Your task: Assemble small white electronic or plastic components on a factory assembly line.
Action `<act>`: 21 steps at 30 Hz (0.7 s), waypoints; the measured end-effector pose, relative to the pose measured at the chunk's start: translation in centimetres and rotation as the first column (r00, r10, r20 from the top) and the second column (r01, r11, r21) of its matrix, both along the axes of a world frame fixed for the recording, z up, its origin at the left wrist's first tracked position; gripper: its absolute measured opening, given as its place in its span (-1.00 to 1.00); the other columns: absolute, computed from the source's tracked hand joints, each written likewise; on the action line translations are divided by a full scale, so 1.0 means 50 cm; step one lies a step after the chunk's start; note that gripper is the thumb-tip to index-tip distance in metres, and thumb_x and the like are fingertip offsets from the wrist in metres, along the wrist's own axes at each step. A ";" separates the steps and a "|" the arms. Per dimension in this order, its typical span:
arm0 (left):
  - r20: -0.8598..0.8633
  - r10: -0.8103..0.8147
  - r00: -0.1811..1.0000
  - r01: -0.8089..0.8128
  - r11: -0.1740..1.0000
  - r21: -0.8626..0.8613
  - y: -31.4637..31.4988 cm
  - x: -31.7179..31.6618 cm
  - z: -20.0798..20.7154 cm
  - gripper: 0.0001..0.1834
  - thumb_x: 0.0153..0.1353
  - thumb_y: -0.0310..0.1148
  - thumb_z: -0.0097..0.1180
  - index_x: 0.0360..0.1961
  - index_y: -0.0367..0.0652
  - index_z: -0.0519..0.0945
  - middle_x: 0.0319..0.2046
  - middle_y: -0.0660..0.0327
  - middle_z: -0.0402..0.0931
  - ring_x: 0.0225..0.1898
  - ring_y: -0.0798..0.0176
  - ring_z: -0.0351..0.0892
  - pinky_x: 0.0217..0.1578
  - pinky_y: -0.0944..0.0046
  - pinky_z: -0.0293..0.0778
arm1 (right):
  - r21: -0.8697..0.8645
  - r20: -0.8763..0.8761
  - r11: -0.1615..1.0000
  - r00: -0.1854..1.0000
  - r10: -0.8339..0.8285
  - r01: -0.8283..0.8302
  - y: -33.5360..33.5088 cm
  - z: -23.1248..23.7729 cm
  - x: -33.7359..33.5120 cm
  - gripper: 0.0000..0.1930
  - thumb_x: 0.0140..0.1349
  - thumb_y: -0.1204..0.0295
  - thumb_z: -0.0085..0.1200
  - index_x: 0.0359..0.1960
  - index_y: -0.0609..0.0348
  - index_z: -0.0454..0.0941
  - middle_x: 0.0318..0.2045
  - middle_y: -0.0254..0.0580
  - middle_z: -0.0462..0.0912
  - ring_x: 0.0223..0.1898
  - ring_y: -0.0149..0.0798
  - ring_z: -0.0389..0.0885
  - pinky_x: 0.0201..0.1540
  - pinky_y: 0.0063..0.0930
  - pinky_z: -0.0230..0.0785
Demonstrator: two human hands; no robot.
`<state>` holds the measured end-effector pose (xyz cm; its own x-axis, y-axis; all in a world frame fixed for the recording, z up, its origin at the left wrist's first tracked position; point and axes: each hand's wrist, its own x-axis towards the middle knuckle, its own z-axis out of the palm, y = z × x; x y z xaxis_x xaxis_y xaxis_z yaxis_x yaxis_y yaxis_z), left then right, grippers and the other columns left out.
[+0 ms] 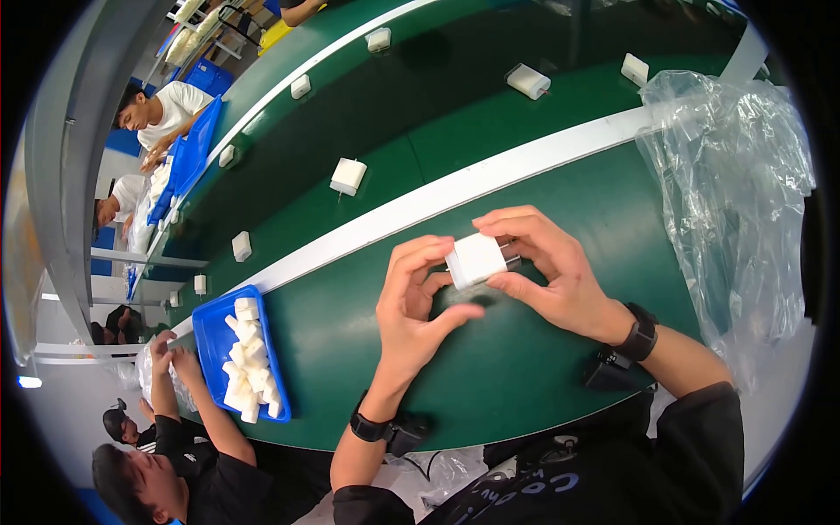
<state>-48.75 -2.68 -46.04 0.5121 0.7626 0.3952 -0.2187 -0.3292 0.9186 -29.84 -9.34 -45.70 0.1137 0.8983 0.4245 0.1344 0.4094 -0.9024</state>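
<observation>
1. A white two-prong power adapter (477, 261) sits between both hands above the counter (337, 350), its prongs pointing right, toward the right palm; its long axis runs roughly left to right, slightly tilted.
2. The right hand (560, 276) is nearer the prongs, its fingers and thumb pinched on the body.
3. The left hand (407, 306) touches the opposite end with its fingers, thumb spread away from it.
4. A blue tray (207, 337) of white pieces (249, 359) lies left; a clear plastic bag (726, 184) drapes right.
5. Beyond a white rail (516, 169), more adapters (348, 176) lie spaced along a green strip (420, 96).
</observation>
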 end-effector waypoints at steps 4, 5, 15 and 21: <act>0.066 -0.060 0.996 0.073 0.972 -0.223 0.007 -0.015 0.008 -0.25 -0.01 -0.81 0.32 0.27 -0.42 0.38 0.18 -0.01 0.33 0.05 0.15 0.56 -0.02 0.22 0.65 | 0.047 0.002 0.999 1.000 0.019 -0.019 -0.005 0.002 -0.001 -0.55 0.16 0.52 0.28 0.11 0.20 0.49 0.10 -0.10 0.51 0.03 -0.21 0.57 -0.03 -0.42 0.52; 0.050 -0.066 0.997 0.074 0.982 -0.175 0.011 -0.016 0.006 -0.31 0.00 -0.81 0.31 0.23 -0.42 0.43 0.17 0.00 0.34 0.02 0.16 0.58 -0.04 0.22 0.66 | 0.052 0.019 0.998 0.999 0.035 -0.036 -0.007 0.001 0.001 -0.55 0.16 0.53 0.29 0.11 0.19 0.49 0.09 -0.11 0.52 0.03 -0.21 0.57 -0.03 -0.42 0.52; -0.066 -0.060 0.996 0.059 0.998 -0.010 0.014 -0.025 -0.001 -0.47 0.07 -0.77 0.28 0.13 -0.41 0.54 0.09 0.00 0.41 -0.20 0.23 0.67 -0.15 0.27 0.70 | 0.057 0.194 0.995 0.978 0.073 -0.085 -0.012 0.004 0.004 -0.52 0.16 0.55 0.28 0.15 0.16 0.49 0.10 -0.14 0.53 0.02 -0.17 0.59 -0.02 -0.38 0.54; -0.029 -0.001 1.000 -0.003 0.989 -0.145 -0.005 -0.005 0.018 -0.50 0.07 -0.77 0.29 0.09 -0.41 0.55 0.08 -0.02 0.40 -0.19 0.22 0.67 -0.13 0.27 0.70 | 0.039 -0.022 0.998 0.999 0.045 -0.044 -0.006 0.009 -0.012 -0.53 0.19 0.57 0.25 0.17 0.18 0.48 0.14 -0.11 0.51 0.05 -0.21 0.60 0.01 -0.40 0.56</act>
